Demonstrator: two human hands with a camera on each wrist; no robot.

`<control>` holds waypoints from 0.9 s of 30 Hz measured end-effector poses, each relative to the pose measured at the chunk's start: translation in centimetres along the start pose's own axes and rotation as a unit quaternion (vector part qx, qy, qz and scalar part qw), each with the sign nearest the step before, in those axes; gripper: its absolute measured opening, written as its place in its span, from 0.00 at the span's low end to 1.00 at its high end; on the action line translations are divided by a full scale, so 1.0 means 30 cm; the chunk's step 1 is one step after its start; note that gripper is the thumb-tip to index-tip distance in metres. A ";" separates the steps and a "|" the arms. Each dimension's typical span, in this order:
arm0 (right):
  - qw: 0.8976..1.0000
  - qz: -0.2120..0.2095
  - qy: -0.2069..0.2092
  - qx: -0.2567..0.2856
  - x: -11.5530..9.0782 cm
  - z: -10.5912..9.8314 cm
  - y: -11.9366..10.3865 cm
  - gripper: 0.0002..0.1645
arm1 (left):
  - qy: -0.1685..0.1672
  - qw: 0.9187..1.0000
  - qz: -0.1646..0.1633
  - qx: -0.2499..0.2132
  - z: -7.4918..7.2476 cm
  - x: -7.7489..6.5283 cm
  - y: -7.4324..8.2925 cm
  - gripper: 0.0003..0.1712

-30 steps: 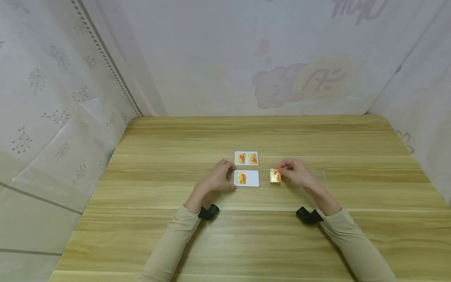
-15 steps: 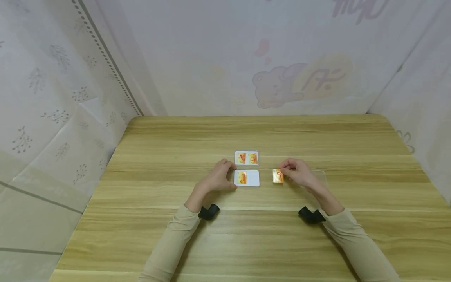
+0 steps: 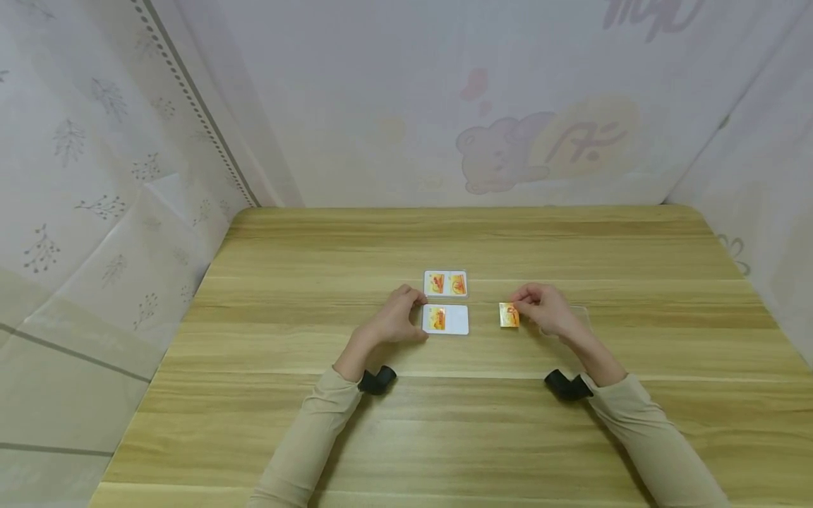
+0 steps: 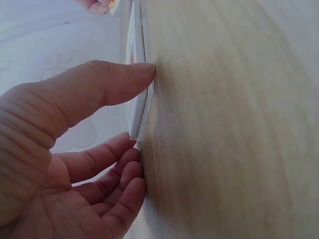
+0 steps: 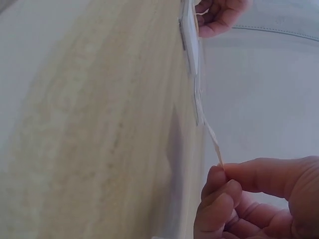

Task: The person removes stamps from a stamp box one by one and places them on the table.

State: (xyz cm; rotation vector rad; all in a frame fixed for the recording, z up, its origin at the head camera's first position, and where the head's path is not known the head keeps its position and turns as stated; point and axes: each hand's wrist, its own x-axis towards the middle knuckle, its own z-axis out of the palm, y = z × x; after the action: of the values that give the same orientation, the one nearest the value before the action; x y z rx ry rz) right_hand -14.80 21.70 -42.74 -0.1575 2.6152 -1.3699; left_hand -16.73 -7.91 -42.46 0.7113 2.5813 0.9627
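Note:
My left hand (image 3: pixel 395 317) holds a white rectangular card with rounded corners (image 3: pixel 457 319) by its left end, thumb and forefinger at opposite edges. In the left wrist view a clear layer shows along the card's (image 4: pixel 142 107) side. An orange-and-yellow picture covers its left half; the right half is plain white. Right of it, my right hand (image 3: pixel 545 310) pinches a small, thin, square orange-and-yellow picture card (image 3: pixel 509 315) at its right edge. The right wrist view shows this small card (image 5: pixel 215 142) nearly edge-on, slightly bent, between thumb and forefinger.
Just behind the held card lies a second white card (image 3: pixel 445 283) bearing two orange pictures. A clear flat sheet (image 3: pixel 583 317) lies partly under the right hand. Black bent pieces (image 3: pixel 377 381) sit at both wrists. A printed curtain (image 3: pixel 381 106) hangs behind the wooden table (image 3: pixel 317 247).
My right hand has moved a little to the right, carrying the small picture card away from the white card. The left hand stays in place at the white card.

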 end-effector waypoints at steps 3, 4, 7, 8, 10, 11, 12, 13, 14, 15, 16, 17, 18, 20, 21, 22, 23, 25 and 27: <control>1.000 -0.003 0.006 -0.015 0.003 -0.001 0.006 0.06 | 0.000 1.000 0.000 -0.002 0.000 0.001 0.000 0.31; 1.000 -0.005 0.007 -0.020 0.004 -0.001 0.007 0.06 | 0.000 1.000 0.000 -0.003 0.001 0.001 0.000 0.31; 0.999 -0.003 0.009 -0.038 0.006 -0.001 0.004 0.06 | -0.002 1.000 -0.002 -0.004 0.002 0.002 0.000 0.31; 0.999 -0.004 0.009 -0.047 0.006 -0.001 0.002 0.06 | -0.002 1.000 -0.003 -0.002 0.002 0.002 0.001 0.31; 0.998 -0.004 0.010 -0.062 0.004 -0.001 -0.003 0.05 | -0.003 1.000 -0.004 0.000 0.001 0.002 0.001 0.31; 0.997 -0.004 0.011 -0.070 0.003 -0.001 -0.006 0.05 | -0.004 1.000 -0.004 0.000 0.001 0.001 0.002 0.31; 0.997 -0.006 0.011 -0.077 0.002 -0.002 -0.009 0.05 | -0.004 1.000 -0.005 0.000 0.001 0.002 0.002 0.31; 0.997 -0.006 0.012 -0.081 0.002 -0.002 -0.010 0.05 | -0.005 1.000 -0.004 0.002 0.002 0.002 0.001 0.31; 0.996 -0.008 0.012 -0.085 0.001 -0.002 -0.012 0.05 | -0.005 1.000 -0.004 0.002 0.002 0.002 0.001 0.31; 0.996 -0.009 0.013 -0.089 0.002 -0.003 -0.012 0.04 | -0.005 1.000 -0.005 0.002 0.002 0.003 0.000 0.31; 0.995 -0.011 0.013 -0.094 0.003 -0.003 -0.012 0.04 | -0.006 1.000 -0.005 0.002 0.003 0.004 -0.001 0.31; 0.995 -0.012 0.013 -0.099 0.004 -0.002 -0.012 0.04 | -0.007 1.000 -0.005 0.002 0.003 0.005 -0.002 0.31; 0.994 -0.014 0.013 -0.104 0.005 -0.003 -0.012 0.04 | -0.007 1.000 -0.005 0.002 0.004 0.005 -0.003 0.31; 0.993 -0.018 0.013 -0.113 0.006 -0.002 -0.013 0.04 | -0.007 1.000 -0.005 0.001 0.004 0.005 -0.005 0.31; 0.993 -0.020 0.013 -0.119 0.007 -0.002 -0.013 0.03 | -0.007 1.000 -0.004 0.002 0.004 0.006 -0.005 0.31; 0.992 -0.022 0.013 -0.124 0.008 -0.002 -0.014 0.03 | -0.007 1.000 -0.003 0.003 0.004 0.006 -0.006 0.31; 0.991 -0.023 0.013 -0.128 0.008 -0.002 -0.015 0.03 | -0.006 1.000 -0.003 0.003 0.004 0.006 -0.006 0.31; 0.990 -0.026 0.014 -0.135 0.010 0.000 -0.015 0.04 | -0.006 1.000 -0.001 0.002 0.003 0.005 -0.005 0.31; 0.989 -0.028 0.014 -0.145 0.013 0.001 -0.014 0.04 | -0.004 1.000 0.001 0.002 0.003 0.003 -0.004 0.30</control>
State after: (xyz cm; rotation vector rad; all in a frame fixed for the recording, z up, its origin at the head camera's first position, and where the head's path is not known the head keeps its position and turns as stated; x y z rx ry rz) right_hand -15.17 21.37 -42.46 -0.2545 2.8408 -1.0070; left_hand -16.82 -7.89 -42.62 0.7165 2.5768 0.9544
